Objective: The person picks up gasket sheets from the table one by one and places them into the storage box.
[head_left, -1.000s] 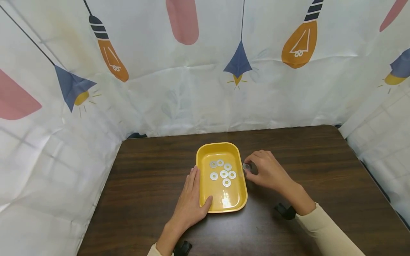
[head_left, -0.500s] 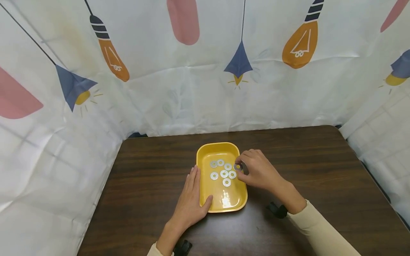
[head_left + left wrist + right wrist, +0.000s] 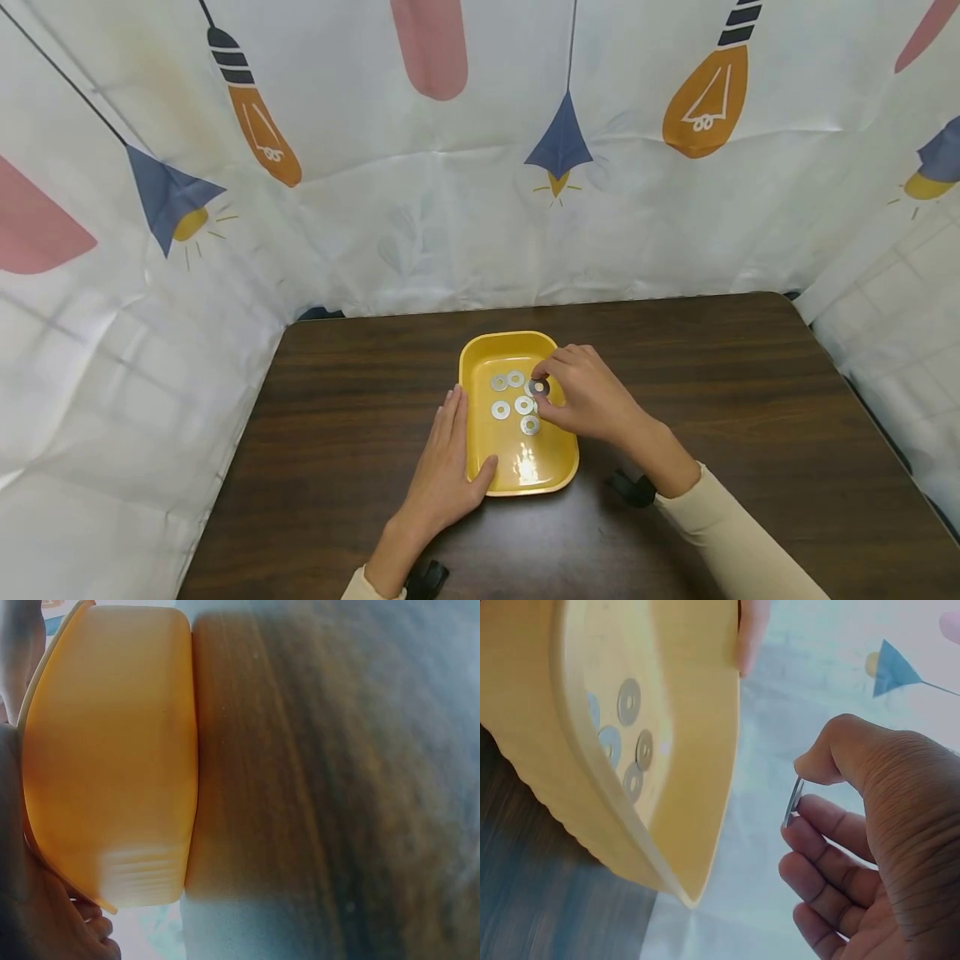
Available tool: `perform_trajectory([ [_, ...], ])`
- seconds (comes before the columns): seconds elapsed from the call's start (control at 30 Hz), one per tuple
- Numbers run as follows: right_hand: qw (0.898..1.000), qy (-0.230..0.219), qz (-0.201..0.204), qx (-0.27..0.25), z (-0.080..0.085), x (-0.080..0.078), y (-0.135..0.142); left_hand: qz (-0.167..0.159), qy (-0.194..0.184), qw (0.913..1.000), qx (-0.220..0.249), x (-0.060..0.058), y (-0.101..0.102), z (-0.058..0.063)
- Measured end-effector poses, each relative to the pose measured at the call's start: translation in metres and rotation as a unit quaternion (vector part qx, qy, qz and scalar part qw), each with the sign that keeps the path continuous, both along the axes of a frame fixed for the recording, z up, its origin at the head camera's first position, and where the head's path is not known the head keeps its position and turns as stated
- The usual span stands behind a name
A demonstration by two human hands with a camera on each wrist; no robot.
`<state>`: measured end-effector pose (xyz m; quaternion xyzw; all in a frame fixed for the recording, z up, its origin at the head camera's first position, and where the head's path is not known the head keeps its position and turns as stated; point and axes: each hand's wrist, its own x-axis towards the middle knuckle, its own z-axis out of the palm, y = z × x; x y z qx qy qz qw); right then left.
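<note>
A yellow tray lies on the table with several flat metal washers spread over its floor. My left hand rests along the tray's left rim, fingers straight and thumb lying over the near left corner. Between thumb and fingertips, my right hand pinches one more washer, held above the tray's right half. In the head view this washer and the fingers partly cover the washers below. The left wrist view shows the tray's outer wall close up, with part of the left hand at its edge.
Dark wood-grain table surrounds the tray. Behind it hangs a white curtain printed with lamps and bulbs, which also runs down both sides. A black wrist device sits at the right wrist.
My right hand has carried the pinched washer leftward, from beside the tray's right rim to over the washers inside. The left hand and the tray have stayed in place.
</note>
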<state>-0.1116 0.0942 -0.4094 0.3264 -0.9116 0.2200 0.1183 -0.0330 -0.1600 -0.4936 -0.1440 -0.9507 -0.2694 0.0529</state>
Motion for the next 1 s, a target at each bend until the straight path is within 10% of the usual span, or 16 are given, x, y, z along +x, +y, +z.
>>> perform_trajectory([
  [1.0, 0.998, 0.004, 0.059, 0.036, -0.002, 0.008, -0.029, -0.003, 0.001, 0.9999, -0.014, 0.001, 0.0, 0.002],
])
